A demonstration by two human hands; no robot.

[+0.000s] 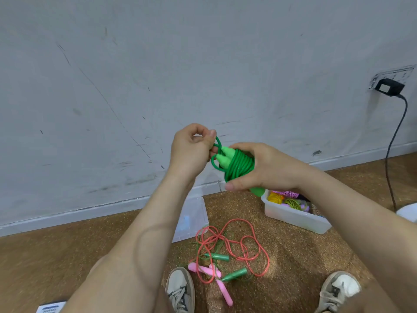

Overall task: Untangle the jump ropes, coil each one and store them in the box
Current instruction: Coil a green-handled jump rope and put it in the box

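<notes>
A green jump rope is wound into a tight coil around its light green handles, held up in front of the wall. My right hand grips the coil from the right. My left hand pinches a loop of the same rope at the coil's left end. On the floor below lies a tangle: a red-orange rope with pink handles, mixed with a thin green rope with dark green handles. The translucent box at the right holds several coiled ropes.
The box lid lies flat by the wall, left of the box. My two shoes stand on either side of the tangle. A black adapter and its cable hang on the wall at right. A printed card lies at bottom left.
</notes>
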